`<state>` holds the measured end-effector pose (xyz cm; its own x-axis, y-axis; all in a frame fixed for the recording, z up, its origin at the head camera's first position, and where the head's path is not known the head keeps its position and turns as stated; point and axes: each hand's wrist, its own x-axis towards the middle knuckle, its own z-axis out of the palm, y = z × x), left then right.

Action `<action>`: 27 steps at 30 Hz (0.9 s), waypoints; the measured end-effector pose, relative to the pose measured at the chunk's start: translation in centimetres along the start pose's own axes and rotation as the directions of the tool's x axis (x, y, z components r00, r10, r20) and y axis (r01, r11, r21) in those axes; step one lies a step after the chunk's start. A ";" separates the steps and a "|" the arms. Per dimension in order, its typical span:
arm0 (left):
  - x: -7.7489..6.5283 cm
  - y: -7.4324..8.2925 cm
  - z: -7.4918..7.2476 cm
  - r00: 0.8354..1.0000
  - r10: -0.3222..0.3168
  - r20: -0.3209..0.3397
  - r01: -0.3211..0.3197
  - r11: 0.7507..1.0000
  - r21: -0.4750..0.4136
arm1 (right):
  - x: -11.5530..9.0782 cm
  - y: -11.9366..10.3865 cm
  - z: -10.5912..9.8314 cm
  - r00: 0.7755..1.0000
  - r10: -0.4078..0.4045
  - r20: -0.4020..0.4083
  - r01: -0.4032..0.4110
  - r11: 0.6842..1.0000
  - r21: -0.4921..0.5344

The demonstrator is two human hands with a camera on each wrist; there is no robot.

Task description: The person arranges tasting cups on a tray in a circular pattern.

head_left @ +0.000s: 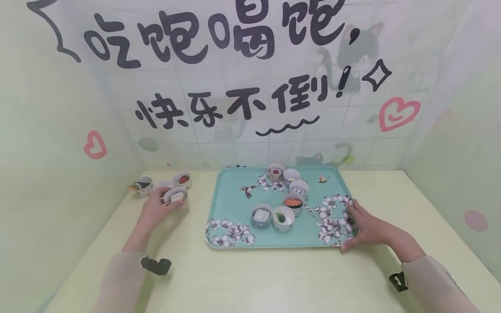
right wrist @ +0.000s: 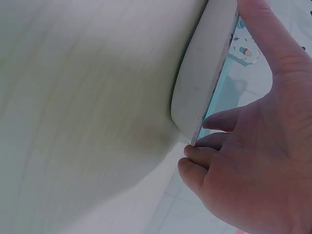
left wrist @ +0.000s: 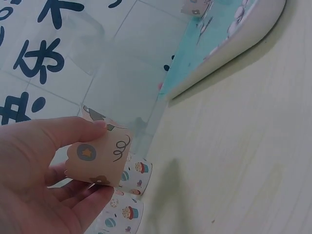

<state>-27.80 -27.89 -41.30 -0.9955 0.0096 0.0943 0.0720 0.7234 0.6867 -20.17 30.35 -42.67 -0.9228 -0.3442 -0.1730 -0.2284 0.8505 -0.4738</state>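
My left hand [head_left: 153, 209] holds a small paper baking cup [left wrist: 97, 158] between thumb and fingers, at the table's left. Something white lies inside this cup, as the head view shows. Just beyond it stand a cup with red contents [head_left: 182, 179], a cup with dark and orange contents [head_left: 144, 187] and one partly hidden by the hand. On the right, my other hand [head_left: 367, 227] grips the front right corner of a turquoise flowered tray [head_left: 231, 198]. Its thumb is at the front edge and its bent fingers at the right rim [right wrist: 209, 105].
Several cups stand on the tray, among them one with orange contents [head_left: 293, 204], one with white [head_left: 261, 216] and one with green [head_left: 283, 218]. A printed curtain [head_left: 235, 152] closes off the back, with pale walls at both sides of the table [head_left: 250, 278].
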 end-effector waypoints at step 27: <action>1.1 6.4 6.8 0.978 0.114 0.176 -0.088 0.985 -0.149 | 0.1 0.2 0.2 1.000 0.011 -0.013 -0.010 1.000 0.013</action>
<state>-28.86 -18.51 -41.69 -0.9760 0.2132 0.0436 0.1676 0.6086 0.7756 -20.28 30.44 -42.97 -0.9291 -0.3301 -0.1669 -0.2146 0.8486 -0.4835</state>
